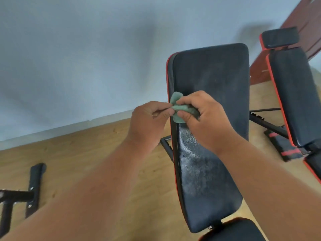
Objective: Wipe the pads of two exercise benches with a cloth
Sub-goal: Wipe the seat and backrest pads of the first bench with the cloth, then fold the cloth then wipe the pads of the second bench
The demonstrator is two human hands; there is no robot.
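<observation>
A small green cloth (178, 108) is bunched between both hands above the left edge of the near bench's long black back pad (213, 80). My left hand (149, 122) pinches one end of the cloth; my right hand (203, 117) grips the rest with curled fingers. The pad has red side trim, with pale dusty smears on its lower half. The near bench's seat pad (238, 230) shows at the bottom. A second bench's black back pad (295, 94) with a separate headrest pad (279, 38) stands at the right.
Wooden floor (86, 153) runs under the benches, meeting a pale wall (86, 58) behind. A black metal frame foot (34, 186) lies at the lower left. The second bench's base bars (272, 129) sit between the benches. A red-brown wooden structure (305, 18) rises at the top right.
</observation>
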